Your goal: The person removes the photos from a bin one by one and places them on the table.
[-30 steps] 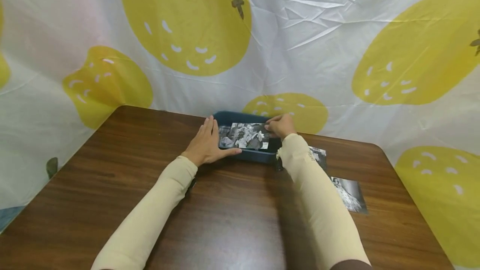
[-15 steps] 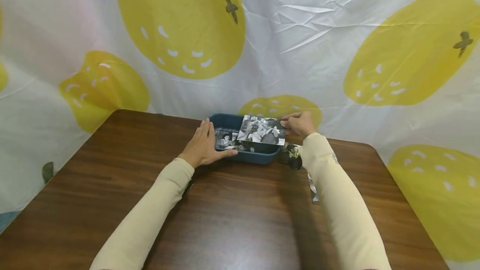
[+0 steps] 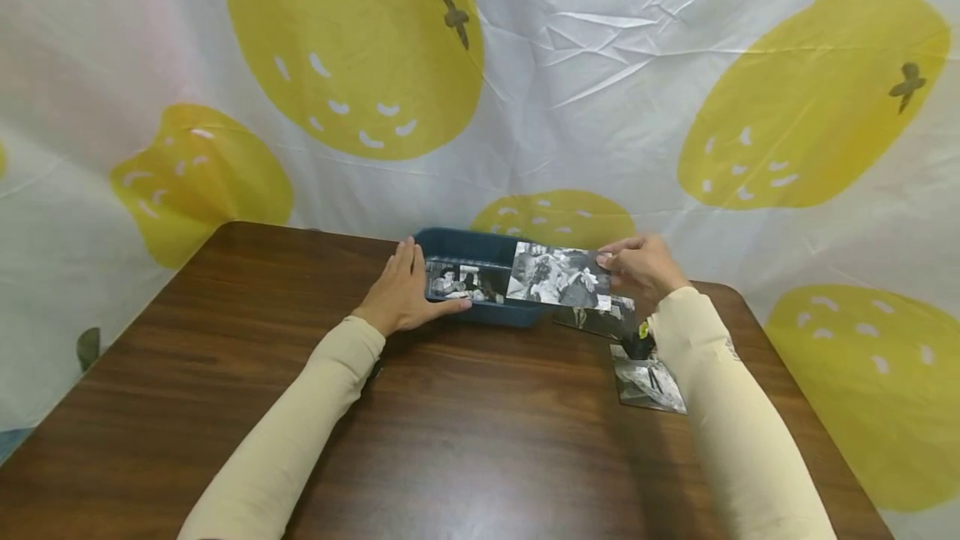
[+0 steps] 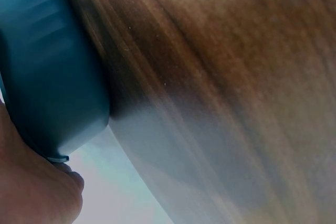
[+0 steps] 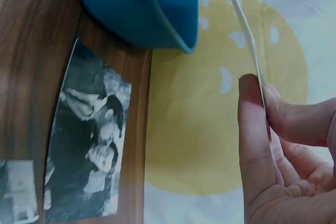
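In the head view, the right hand (image 3: pixel 643 265), right of centre, pinches a black-and-white photo (image 3: pixel 562 276) at its right edge between thumb and fingers. The photo extends leftward from the fingertips toward the middle of the frame, and in this view it covers the right part of a blue box (image 3: pixel 480 248). At centre, the left hand (image 3: pixel 401 290) rests against the box's left end, fingers straight and together, thumb spread wide along the front rim. A second photo (image 3: pixel 467 283) lies inside the box, just right of that hand. Right of centre, below the held photo, two more lie on the tabletop (image 3: pixel 465 423): a dark print (image 3: pixel 600 321) and, lower, a paler print (image 3: pixel 648 382) partly behind the right sleeve (image 3: pixel 742 407).

In the left wrist view, the box fills the upper left, and part of the left hand shows at lower left, against the rim.

In the right wrist view, the held photo appears nearly edge-on, rising from the right hand's pinch at right to the top edge, apart from the box at upper centre. The dark print lies at left, the paler one at lower left.
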Tool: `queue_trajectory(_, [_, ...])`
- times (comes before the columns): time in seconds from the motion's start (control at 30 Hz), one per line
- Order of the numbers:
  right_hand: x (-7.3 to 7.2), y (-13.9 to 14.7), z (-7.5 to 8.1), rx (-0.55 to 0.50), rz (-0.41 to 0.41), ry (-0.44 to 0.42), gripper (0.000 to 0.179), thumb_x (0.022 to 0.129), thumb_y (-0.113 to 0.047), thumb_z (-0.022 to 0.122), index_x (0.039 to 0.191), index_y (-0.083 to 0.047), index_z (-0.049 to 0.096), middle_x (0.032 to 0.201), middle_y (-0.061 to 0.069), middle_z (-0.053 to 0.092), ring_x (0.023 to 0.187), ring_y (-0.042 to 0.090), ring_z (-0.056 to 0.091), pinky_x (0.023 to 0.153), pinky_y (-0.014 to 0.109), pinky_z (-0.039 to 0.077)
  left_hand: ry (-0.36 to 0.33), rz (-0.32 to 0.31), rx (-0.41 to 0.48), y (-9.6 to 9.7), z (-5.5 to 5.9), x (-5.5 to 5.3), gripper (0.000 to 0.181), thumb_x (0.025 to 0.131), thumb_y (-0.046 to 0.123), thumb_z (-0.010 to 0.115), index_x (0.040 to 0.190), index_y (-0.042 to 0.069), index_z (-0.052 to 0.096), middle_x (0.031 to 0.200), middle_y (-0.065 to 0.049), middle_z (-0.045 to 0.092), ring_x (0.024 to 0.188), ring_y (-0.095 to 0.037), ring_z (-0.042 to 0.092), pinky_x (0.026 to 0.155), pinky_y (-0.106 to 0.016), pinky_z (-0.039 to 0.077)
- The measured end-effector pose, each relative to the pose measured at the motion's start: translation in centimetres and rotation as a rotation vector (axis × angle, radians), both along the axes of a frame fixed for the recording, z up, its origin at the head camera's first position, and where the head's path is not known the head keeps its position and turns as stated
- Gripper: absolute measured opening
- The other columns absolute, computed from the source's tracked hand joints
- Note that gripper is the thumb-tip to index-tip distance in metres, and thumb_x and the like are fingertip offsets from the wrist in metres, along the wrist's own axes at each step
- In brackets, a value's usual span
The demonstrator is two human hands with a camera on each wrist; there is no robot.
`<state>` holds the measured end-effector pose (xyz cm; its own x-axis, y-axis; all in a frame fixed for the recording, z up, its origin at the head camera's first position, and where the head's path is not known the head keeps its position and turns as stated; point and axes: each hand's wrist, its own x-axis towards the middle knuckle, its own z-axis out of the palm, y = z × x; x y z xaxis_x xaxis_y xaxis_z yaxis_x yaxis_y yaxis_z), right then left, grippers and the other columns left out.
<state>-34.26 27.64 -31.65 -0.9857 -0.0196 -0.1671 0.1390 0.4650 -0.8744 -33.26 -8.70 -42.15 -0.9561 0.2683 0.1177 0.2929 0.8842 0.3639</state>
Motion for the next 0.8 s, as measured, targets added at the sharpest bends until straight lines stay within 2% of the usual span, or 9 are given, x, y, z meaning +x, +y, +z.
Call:
queue_trajectory(0.2, [1.7,1.2,-0.6,-0.031,0.042,0.015,0.039,0.095,0.000,0.066,0.127,0.020,0.057,0.076,-0.005,0.066,0.062,0.003,0.060,0.062,0.021,0.057,-0.030,-0.003,0.006,0.1,-0.2,0.0,0.129,0.082,0.084,0.054,0.158,-0.010,0.007,0.166,-0.028,-0.002,0.154,-0.040,0.000,0.125,-0.047,0.008])
queue_trajectory(0.4, [3.2,1.4,-1.5,-0.006,0.064,0.010,0.036,0.094,-0.002,0.068,0.124,0.017,0.061,0.079,-0.004,0.069,0.067,0.005,0.063,0.061,0.022,0.058,-0.027,-0.005,0.010,-0.2,-0.3,-0.3,0.129,0.083,0.084,0.052,0.158,-0.009,0.007,0.166,-0.027,-0.003,0.154,-0.040,0.000,0.125,-0.048,0.008])
queue_trajectory(0.6, [4.4,0.4,-2.8,-0.040,0.103,-0.019,0.036,0.093,-0.002,0.068,0.122,0.017,0.061,0.079,-0.002,0.068,0.064,0.006,0.062,0.062,0.024,0.059,-0.023,-0.006,0.014,-0.2,0.0,-0.3,0.128,0.083,0.084,0.053,0.158,-0.010,0.008,0.166,-0.028,-0.002,0.154,-0.040,-0.001,0.125,-0.048,0.007])
queue_trajectory(0.8, [5.3,-1.4,-4.7,-0.071,0.125,-0.027,0.030,0.092,0.001,0.068,0.117,0.017,0.063,0.083,0.002,0.070,0.069,0.009,0.065,0.065,0.029,0.061,-0.035,-0.003,0.014,-0.1,0.0,-0.2,0.129,0.082,0.084,0.053,0.158,-0.009,0.007,0.166,-0.027,-0.004,0.154,-0.039,-0.002,0.125,-0.047,0.006])
